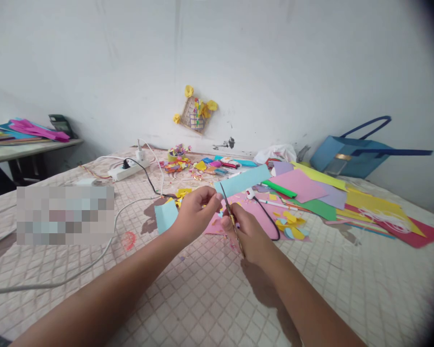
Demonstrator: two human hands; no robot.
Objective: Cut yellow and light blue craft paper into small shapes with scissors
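Note:
My right hand (251, 233) grips a pair of scissors (232, 219), with the narrow blades pointing up and away from me. Close beside the blades, my left hand (197, 212) is closed in a pinch, thumb against fingers. Whatever it pinches is too small or hidden to make out. Beyond the scissor tip, a light blue paper strip (246, 179) slants up to the right. Left of my left hand shows another light blue paper piece (165, 217); whether the two join behind the hand I cannot tell. Pink paper (253, 212) with yellow scraps (292, 224) lies under and beyond my hands.
Coloured sheets (304, 185) and white string (385, 219) lie on the right, near a blue bag (350, 154). On the left are a power strip (128, 169) and a white cable (119, 212). A small bowl (175, 154) of scraps stands at the back. A woven decoration (195, 115) hangs on the wall.

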